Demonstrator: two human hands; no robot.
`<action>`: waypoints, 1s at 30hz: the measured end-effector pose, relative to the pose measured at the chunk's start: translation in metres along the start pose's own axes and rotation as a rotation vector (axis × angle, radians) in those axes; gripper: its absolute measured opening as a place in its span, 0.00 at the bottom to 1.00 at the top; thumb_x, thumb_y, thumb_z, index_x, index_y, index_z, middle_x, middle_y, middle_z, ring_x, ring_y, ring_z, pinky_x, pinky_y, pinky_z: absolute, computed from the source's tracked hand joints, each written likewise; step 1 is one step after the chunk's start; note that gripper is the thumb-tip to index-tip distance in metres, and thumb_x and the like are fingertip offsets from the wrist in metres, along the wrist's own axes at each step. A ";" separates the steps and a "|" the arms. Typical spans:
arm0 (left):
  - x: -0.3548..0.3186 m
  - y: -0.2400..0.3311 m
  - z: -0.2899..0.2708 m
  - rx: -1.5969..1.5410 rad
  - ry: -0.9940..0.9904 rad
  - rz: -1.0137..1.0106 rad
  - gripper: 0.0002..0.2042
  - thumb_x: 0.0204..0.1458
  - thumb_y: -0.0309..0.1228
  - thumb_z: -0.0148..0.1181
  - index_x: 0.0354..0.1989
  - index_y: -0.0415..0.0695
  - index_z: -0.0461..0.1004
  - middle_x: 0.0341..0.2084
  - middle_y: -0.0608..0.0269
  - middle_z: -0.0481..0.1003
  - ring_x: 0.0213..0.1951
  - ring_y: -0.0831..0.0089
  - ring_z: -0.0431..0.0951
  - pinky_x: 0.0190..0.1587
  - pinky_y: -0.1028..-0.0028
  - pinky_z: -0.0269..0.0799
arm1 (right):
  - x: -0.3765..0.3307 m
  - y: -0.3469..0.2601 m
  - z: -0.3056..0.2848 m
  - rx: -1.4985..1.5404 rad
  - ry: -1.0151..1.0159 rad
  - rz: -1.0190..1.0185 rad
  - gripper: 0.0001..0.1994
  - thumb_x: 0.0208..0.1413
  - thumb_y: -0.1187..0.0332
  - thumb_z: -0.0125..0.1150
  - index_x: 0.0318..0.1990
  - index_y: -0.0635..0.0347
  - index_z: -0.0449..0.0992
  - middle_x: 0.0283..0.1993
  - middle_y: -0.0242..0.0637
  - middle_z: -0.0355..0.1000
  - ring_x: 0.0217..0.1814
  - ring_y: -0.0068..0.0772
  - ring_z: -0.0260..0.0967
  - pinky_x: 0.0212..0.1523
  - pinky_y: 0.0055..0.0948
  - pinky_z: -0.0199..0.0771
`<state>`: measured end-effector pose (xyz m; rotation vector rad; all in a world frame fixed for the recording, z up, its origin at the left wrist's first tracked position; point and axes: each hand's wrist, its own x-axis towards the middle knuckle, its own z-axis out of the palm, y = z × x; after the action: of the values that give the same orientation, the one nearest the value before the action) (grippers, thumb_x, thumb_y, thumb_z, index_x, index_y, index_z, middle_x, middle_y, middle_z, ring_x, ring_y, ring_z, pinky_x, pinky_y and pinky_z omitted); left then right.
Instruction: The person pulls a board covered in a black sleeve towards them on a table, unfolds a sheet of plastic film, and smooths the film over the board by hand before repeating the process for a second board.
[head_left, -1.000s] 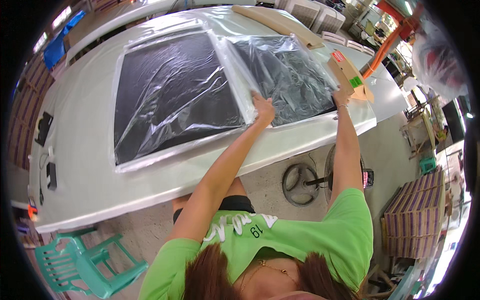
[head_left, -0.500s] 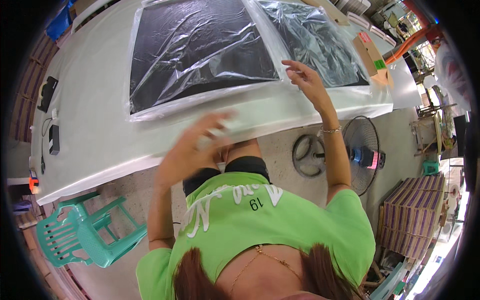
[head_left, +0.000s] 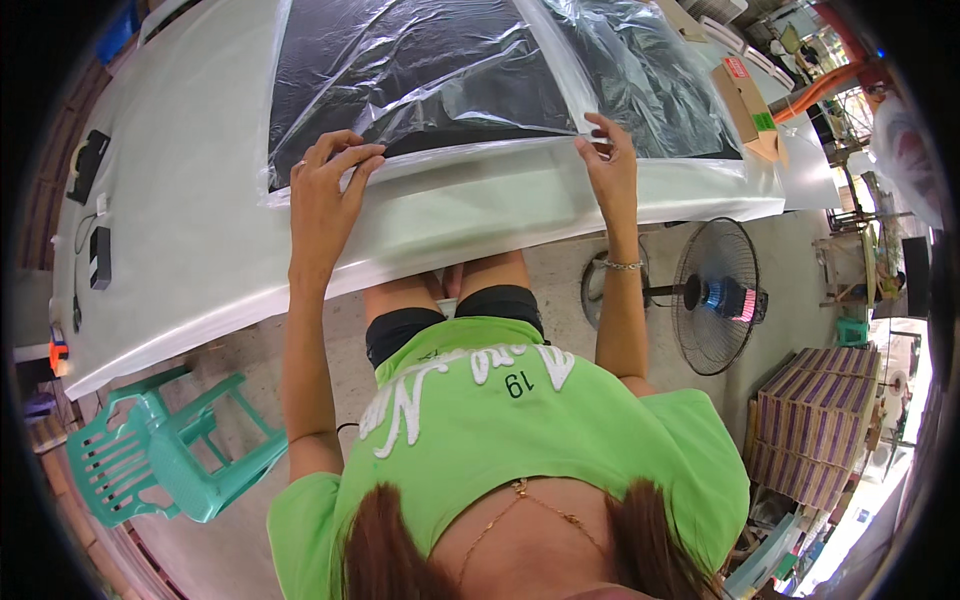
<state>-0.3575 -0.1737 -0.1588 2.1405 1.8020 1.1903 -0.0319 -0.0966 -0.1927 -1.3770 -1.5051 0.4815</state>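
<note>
A black flat panel (head_left: 420, 75) lies on the white-covered table, with clear plastic film (head_left: 470, 100) wrinkled over it. At the panel's near left part, my left hand (head_left: 325, 185) has thumb and forefinger drawn together on the film's near edge. My right hand (head_left: 612, 170) is at the near right corner, its bent fingers and thumb closed at the film there. Between the two hands the film's edge runs nearly straight. To the right lies a second dark panel (head_left: 650, 85), also under clear film.
A cardboard box (head_left: 745, 105) sits at the table's right end. A black tape dispenser (head_left: 90, 165) and a black power adapter (head_left: 100, 258) lie at the left. A standing fan (head_left: 715, 295) is on the right, a green plastic chair (head_left: 180, 450) on the left.
My left hand has moved up and forward from the table's front edge onto the film's near edge. My right hand has drawn slightly nearer, to the panel's corner.
</note>
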 end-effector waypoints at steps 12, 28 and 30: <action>0.015 0.049 0.074 -0.057 0.001 0.256 0.10 0.52 0.32 0.58 0.43 0.52 0.79 0.45 0.63 0.71 0.50 0.66 0.70 0.54 0.63 0.58 | -0.005 0.021 0.002 0.311 -0.016 0.198 0.09 0.55 0.75 0.56 0.42 0.68 0.72 0.34 0.37 0.73 0.31 0.23 0.72 0.34 0.22 0.75; 0.086 0.099 0.160 0.003 -0.182 0.416 0.15 0.50 0.38 0.59 0.46 0.49 0.75 0.41 0.61 0.73 0.44 0.59 0.73 0.46 0.61 0.71 | -0.005 0.028 -0.003 0.527 -0.027 0.249 0.09 0.57 0.77 0.54 0.45 0.68 0.74 0.38 0.36 0.73 0.34 0.22 0.72 0.36 0.20 0.75; 0.087 0.101 0.161 0.070 -0.188 0.443 0.15 0.51 0.37 0.58 0.47 0.50 0.74 0.41 0.61 0.73 0.43 0.58 0.74 0.44 0.62 0.73 | -0.005 0.029 -0.005 0.542 -0.031 0.267 0.09 0.57 0.77 0.54 0.45 0.68 0.74 0.38 0.36 0.73 0.34 0.21 0.72 0.36 0.20 0.74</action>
<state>-0.1798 -0.0645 -0.1735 2.6812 1.3536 0.9601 -0.0136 -0.0952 -0.2163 -1.1360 -1.1012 1.0007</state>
